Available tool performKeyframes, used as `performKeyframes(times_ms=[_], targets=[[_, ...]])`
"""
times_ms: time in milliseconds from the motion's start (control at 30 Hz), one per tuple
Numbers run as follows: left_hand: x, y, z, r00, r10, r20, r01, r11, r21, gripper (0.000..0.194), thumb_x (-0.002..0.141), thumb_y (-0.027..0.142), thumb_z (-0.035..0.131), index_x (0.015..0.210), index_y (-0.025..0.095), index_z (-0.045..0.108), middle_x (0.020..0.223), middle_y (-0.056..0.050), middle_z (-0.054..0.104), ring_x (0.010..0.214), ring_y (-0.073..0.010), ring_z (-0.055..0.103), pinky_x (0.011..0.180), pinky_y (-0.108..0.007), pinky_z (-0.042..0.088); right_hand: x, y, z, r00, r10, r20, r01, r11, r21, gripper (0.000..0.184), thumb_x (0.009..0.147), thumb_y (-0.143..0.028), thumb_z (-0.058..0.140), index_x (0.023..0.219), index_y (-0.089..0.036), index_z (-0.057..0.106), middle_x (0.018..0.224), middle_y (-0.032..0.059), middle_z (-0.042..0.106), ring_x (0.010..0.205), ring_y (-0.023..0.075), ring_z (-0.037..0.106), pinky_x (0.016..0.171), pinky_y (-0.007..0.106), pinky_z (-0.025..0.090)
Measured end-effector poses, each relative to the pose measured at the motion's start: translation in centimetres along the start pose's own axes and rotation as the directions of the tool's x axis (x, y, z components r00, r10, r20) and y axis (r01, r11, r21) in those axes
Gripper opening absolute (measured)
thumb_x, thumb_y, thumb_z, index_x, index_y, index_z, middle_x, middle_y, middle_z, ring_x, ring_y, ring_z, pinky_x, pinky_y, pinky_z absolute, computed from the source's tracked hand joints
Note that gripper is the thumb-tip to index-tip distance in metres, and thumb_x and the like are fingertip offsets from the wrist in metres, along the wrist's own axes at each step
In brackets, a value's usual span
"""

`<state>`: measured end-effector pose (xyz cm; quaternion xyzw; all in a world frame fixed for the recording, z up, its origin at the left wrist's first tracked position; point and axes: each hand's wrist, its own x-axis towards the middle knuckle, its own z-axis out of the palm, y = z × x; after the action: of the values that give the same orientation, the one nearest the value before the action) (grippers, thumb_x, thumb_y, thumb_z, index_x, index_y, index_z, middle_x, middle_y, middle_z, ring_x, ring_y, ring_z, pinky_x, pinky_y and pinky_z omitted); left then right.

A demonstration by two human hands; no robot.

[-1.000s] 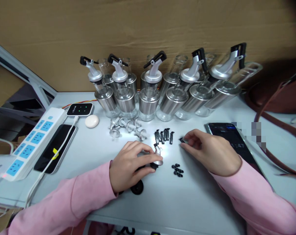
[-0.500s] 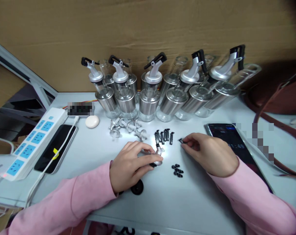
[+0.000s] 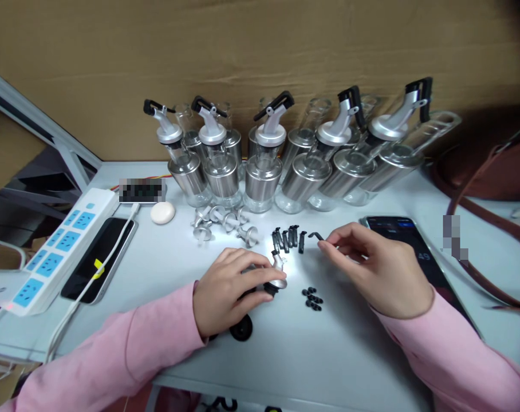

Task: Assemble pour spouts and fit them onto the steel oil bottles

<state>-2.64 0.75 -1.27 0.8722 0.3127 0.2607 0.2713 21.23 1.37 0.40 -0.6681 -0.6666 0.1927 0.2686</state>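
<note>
My left hand (image 3: 234,289) grips a silver pourer spout (image 3: 278,277) with a black base, low over the table. Between the thumb and fingertips of my right hand (image 3: 371,269) is a small black lever (image 3: 315,235), its bent end pointing left. Several similar black levers (image 3: 290,237) lie between and beyond my hands. Nearer me sits a cluster of small black caps (image 3: 312,299). Silver pourer spouts (image 3: 228,222) lie in a pile beyond my left hand. A round black part (image 3: 241,328) is by my left wrist, partly covered.
Glass and steel bottles (image 3: 263,177) stand in rows at the back, several topped with pourers. A phone (image 3: 397,246) lies under my right wrist. On the left are a power strip (image 3: 62,246), another phone (image 3: 86,280) with a cable, and a white round object (image 3: 162,213).
My right hand has turned the black lever, so more of it shows, and shifted slightly right. The pourer spout in my left hand has tilted a little, showing more black base.
</note>
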Motion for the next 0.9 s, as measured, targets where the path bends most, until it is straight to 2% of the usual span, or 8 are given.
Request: performKeyframes(times_ms=[100, 233, 367, 533, 900], targets=[[0.1, 0.0, -0.1, 1.000, 0.029, 0.008, -0.029, 1.000, 0.000, 0.023, 0.095, 0.033, 0.044, 0.111, 0.024, 0.058, 0.104, -0.002, 0.062, 0.097, -0.0148, 0.056, 0.087, -0.030, 0.035, -0.8, -0.9, 0.0, 0.999, -0.049, -0.002, 0.047, 0.960, 0.278, 0.020, 0.076, -0.037, 0.062, 0.067, -0.020, 0.058, 0.062, 0.0014, 0.063, 0.053, 0.0131, 0.057, 0.052, 0.024, 0.045], [0.2, 0.0, -0.1, 0.998, 0.053, 0.028, -0.053, 0.999, 0.007, 0.022, 0.094, 0.033, 0.047, 0.110, 0.023, 0.060, 0.103, -0.002, 0.064, 0.097, -0.0149, 0.055, 0.086, -0.030, 0.035, -1.5, -1.9, 0.8, 0.998, -0.057, 0.003, 0.050, 0.894, 0.445, 0.018, 0.076, -0.031, 0.064, 0.065, -0.020, 0.056, 0.064, 0.0022, 0.063, 0.057, 0.0134, 0.058, 0.051, 0.024, 0.046], [0.3, 0.1, -0.3, 0.996, 0.061, 0.059, -0.063, 0.997, 0.033, 0.024, 0.094, 0.034, 0.046, 0.110, 0.024, 0.060, 0.103, -0.001, 0.065, 0.096, -0.0157, 0.054, 0.085, -0.030, 0.035, -1.6, -2.1, 1.4, 0.996, -0.064, 0.059, 0.033, 0.904, 0.427, 0.019, 0.076, -0.030, 0.063, 0.063, -0.019, 0.055, 0.059, 0.0017, 0.060, 0.053, 0.0126, 0.054, 0.048, 0.024, 0.043], [0.3, 0.2, -0.4, 0.994, 0.076, 0.075, -0.079, 0.996, 0.042, 0.024, 0.094, 0.034, 0.046, 0.111, 0.024, 0.061, 0.103, -0.001, 0.066, 0.094, -0.0156, 0.053, 0.084, -0.030, 0.035, -1.6, -2.2, 1.6, 0.990, -0.078, 0.114, 0.022, 0.901, 0.433, 0.020, 0.077, -0.032, 0.062, 0.064, -0.018, 0.057, 0.061, 0.0034, 0.063, 0.054, 0.0139, 0.056, 0.050, 0.026, 0.044], [0.1, 0.0, -0.2, 0.997, 0.076, 0.030, -0.077, 0.996, 0.036, 0.024, 0.093, 0.032, 0.048, 0.111, 0.023, 0.061, 0.101, -0.003, 0.063, 0.094, -0.0161, 0.053, 0.084, -0.031, 0.037, -1.7, -2.2, 1.6, 0.973, -0.105, 0.204, 0.011, 0.910, 0.414, 0.018, 0.077, -0.032, 0.061, 0.066, -0.017, 0.062, 0.062, 0.0036, 0.066, 0.055, 0.0136, 0.058, 0.052, 0.024, 0.046]])
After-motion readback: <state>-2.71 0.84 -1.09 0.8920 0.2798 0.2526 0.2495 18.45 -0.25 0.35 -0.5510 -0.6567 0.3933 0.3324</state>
